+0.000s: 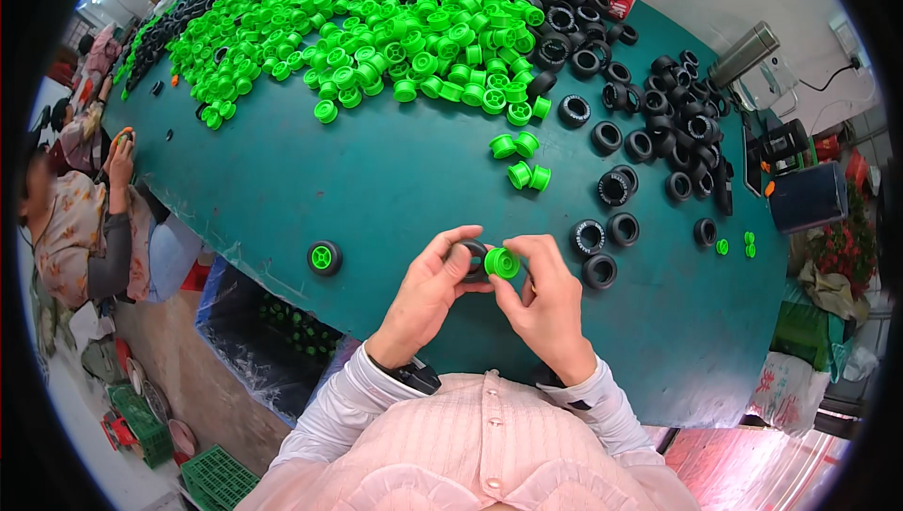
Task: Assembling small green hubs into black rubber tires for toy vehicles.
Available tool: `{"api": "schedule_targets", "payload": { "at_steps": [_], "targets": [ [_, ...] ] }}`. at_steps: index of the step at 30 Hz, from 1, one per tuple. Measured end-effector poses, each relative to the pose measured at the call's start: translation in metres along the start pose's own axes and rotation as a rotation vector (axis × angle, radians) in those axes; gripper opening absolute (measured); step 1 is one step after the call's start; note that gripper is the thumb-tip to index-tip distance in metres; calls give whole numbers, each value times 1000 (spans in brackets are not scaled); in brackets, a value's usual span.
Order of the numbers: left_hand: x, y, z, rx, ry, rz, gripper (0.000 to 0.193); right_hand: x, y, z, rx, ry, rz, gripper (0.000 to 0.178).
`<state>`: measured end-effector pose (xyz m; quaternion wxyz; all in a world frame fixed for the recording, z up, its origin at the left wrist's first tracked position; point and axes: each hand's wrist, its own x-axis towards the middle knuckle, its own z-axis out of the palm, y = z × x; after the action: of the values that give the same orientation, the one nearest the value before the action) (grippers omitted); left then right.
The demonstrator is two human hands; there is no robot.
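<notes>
My left hand (425,297) is closed around a small black rubber tyre (473,260), held above the near part of the green table. Pinched in the fingers of my right hand (544,302) is a bright green toy wheel rim (502,264), which meets the tyre's right side. How far the rim sits inside the tyre I cannot tell. To the left of my hands lies a finished wheel (324,258), a black tyre with a green rim in it. Several loose tyres (599,272) lie to the right, and several loose rims (519,175) lie farther back.
A big heap of green rims (376,41) covers the table's far side, with black tyres (673,116) piled at right. A steel flask (748,52) stands far right. Below the left edge is a blue-lined crate (273,342) holding wheels. A co-worker (80,220) sits at left.
</notes>
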<state>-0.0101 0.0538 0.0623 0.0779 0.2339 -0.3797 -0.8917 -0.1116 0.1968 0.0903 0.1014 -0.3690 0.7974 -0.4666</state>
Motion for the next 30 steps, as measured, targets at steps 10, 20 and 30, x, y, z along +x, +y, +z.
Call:
{"api": "schedule_targets", "payload": {
  "at_steps": [10,20,30],
  "targets": [
    [1,-6,1,-23,-69,-13,50,2,12,5,55,1,51,41],
    [-1,-4,3,164,-87,58,52,3,2,4,-25,21,-34,42],
    [-2,-4,4,259,-99,87,50,10,5,-12,44,-137,-7,33]
  ]
}}
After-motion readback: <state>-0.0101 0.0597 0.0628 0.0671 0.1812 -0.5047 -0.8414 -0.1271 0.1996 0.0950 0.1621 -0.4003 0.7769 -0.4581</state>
